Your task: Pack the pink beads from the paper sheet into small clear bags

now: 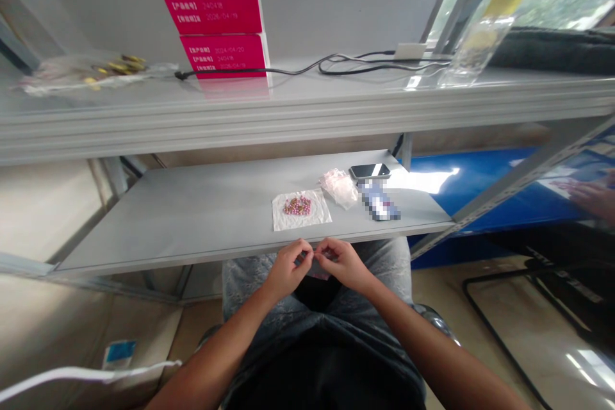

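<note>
My left hand [294, 264] and my right hand [339, 260] meet over my lap, just in front of the shelf's edge. Each pinches thumb against fingers, and the fingertips almost touch. Between and below them hangs a small clear plastic bag [320, 272], faintly pink and partly hidden by the fingers. Just beyond the hands, pink and gold-brown beads [298, 205] lie heaped on an opened white plastic bag [282, 220]. To its right is a pile of clear, pinkish plastic bags [340, 187].
Behind the bags lies a phone [369, 171], with a blurred-out item [379, 200] in front of it. The upper shelf [307, 112] holds red boxes [223, 54], a black cable [293, 70] and a clear bottle [475, 51]. At far right, another person's hand [589, 195] shows.
</note>
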`<state>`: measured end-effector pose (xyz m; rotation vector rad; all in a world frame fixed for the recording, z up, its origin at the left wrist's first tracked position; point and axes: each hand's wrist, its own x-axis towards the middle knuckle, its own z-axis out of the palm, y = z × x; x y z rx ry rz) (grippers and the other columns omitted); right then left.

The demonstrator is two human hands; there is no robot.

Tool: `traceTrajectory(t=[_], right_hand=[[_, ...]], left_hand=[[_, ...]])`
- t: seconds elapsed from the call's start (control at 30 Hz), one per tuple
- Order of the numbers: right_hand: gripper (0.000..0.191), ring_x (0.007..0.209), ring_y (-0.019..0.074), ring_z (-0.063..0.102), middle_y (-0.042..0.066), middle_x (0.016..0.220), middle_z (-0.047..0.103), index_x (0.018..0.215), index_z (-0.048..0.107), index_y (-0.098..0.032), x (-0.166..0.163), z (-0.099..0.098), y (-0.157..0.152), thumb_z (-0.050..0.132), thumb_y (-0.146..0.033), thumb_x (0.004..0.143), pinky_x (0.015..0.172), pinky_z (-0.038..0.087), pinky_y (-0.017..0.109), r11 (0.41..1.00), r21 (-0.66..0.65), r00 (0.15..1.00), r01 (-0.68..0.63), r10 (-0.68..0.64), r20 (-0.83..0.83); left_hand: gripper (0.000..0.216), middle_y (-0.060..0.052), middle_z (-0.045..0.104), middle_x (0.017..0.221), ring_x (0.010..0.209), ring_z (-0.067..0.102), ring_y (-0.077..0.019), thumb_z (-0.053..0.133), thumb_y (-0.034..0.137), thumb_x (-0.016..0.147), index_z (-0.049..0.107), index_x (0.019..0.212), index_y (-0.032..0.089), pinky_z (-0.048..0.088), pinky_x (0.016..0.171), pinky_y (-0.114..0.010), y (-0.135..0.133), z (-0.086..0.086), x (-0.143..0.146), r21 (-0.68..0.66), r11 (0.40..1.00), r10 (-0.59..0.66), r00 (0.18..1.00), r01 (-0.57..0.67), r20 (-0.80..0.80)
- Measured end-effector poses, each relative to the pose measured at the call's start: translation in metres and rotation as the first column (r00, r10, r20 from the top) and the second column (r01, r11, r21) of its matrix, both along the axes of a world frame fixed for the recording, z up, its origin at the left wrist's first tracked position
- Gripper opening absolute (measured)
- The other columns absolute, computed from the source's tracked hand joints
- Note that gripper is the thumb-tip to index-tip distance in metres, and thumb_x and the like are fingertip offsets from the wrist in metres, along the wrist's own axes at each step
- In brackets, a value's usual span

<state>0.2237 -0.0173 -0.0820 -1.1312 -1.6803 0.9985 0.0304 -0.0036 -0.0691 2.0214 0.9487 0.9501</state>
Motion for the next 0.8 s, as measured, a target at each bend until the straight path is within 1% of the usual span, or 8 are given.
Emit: traceTrajectory(t=[0.13,0.33,0.53,0.8], right_hand=[[0.007,0.068,0.0145,0.058,0.001,0.076,0.068,0.083,0.070,-0.018,0.0018,0.0027,0.0005,0.064,-0.022,0.086,0.063,0.045,0.025,1.000,-0.019,1.000,-0.014,0.014,-0.006],[0.006,0.069,0.0147,0.058,0.001,0.076,0.068,0.084,0.070,-0.019,0.0055,0.0014,0.0027,0.064,-0.021,0.085,0.065,0.045,0.026,0.999,-0.036,0.999,-0.027,0.026,-0.030],[0.016,0.063,0.0125,0.051,0.000,0.071,0.063,0.083,0.069,-0.018,0.0079,-0.0017,0.0065,0.066,-0.032,0.088,0.060,0.039,0.025,0.989,-0.125,0.989,-0.082,0.065,-0.135],[0.030,0.060,0.0117,0.048,-0.001,0.066,0.059,0.078,0.067,-0.017,0.0102,0.0018,0.0082,0.070,-0.046,0.087,0.056,0.037,0.024,0.983,-0.153,0.983,-0.098,0.072,-0.168]], left_hand=[[0.020,-0.002,0.063,0.084,0.081,0.061,-0.0172,0.049,0.030,0.099,0.061,0.085,0.021,0.051,0.077,-0.027,0.0009,0.0012,0.0000,-0.033,0.999,0.010,1.000,-0.010,0.015],[0.018,-0.001,0.063,0.083,0.079,0.061,-0.0163,0.050,0.028,0.098,0.060,0.084,0.021,0.050,0.076,-0.026,0.0036,0.0043,-0.0022,-0.044,0.999,0.020,0.999,-0.018,0.047],[0.019,-0.001,0.062,0.082,0.078,0.060,-0.0162,0.051,0.029,0.098,0.061,0.085,0.020,0.049,0.074,-0.025,0.0060,0.0069,-0.0049,-0.036,0.999,0.041,0.998,-0.039,0.055],[0.022,-0.002,0.062,0.082,0.076,0.061,-0.0160,0.052,0.033,0.099,0.061,0.084,0.020,0.050,0.069,-0.025,0.0085,0.0033,-0.0088,-0.096,0.993,0.074,0.994,-0.066,0.085]])
